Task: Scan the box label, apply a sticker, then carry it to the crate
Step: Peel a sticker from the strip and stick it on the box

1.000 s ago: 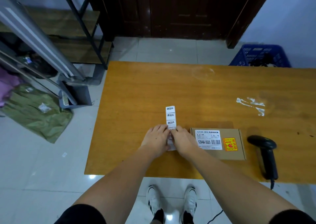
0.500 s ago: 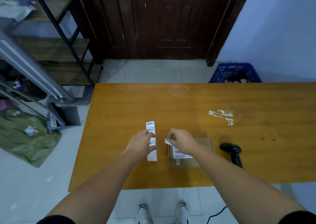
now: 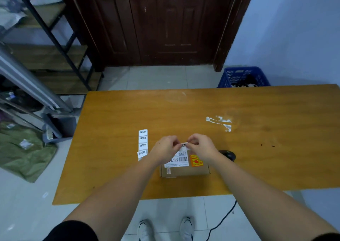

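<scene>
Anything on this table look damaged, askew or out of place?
Torn white tape or label residue is stuck to the table, far right of the box. On the sticker strip, the nearest sticker sits skewed, partly lifted. Nothing spilled.

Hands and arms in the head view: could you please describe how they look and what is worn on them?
Both hands, left and right, are bare: no gloves, rings or watch show. The forearms are bare too. Short black sleeves end above the elbows, seen at the bottom corners of the picture. No markings or cables are on the arms.
</scene>
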Demonstrator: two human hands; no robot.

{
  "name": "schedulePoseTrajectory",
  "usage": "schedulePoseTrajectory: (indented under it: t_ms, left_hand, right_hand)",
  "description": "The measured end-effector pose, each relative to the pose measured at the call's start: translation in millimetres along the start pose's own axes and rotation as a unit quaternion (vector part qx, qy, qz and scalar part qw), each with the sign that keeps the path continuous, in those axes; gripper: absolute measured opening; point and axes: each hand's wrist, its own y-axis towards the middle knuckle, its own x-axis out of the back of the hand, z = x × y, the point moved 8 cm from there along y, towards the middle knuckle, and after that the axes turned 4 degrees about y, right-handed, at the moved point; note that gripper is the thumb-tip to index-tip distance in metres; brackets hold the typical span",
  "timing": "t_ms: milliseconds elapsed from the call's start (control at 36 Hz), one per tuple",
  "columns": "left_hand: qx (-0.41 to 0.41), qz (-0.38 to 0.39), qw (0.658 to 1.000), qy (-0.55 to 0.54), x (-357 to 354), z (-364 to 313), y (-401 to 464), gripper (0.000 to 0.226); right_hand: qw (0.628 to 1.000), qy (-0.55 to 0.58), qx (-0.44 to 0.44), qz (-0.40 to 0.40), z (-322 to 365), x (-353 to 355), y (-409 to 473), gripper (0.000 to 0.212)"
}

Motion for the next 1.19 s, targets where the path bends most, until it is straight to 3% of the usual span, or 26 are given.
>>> schedulePoseTrajectory:
  t_ms: [250, 500, 750, 1028, 1194]
  left_hand:
    - [-0.001, 0.007, 0.998, 0.065, -33, -29, 20, 0.023]
    - [0.088, 0.011, 0.988, 0.13, -59, -18, 38, 0.033]
    - [0.115, 0.007, 0.978, 0.172, -73, -9, 42, 0.031]
    - [0.134, -0.014, 0.98, 0.149, -73, -9, 44, 0.029]
    - [0.166, -0.001, 0.984, 0.07, -71, -2, 45, 0.021]
  right_hand:
    - [1.0, 0.004, -0.028, -0.015, -44, 26, 6, 0.006]
    - [0.998, -0.036, -0.027, -0.051, -68, 21, 22, 0.008]
    - [0.996, -0.07, -0.042, -0.049, -80, 10, 31, 0.008]
    - [0.992, -0.095, -0.052, -0.064, -83, 10, 36, 0.012]
    - [0.988, -0.124, -0.062, -0.065, -84, 9, 37, 0.014]
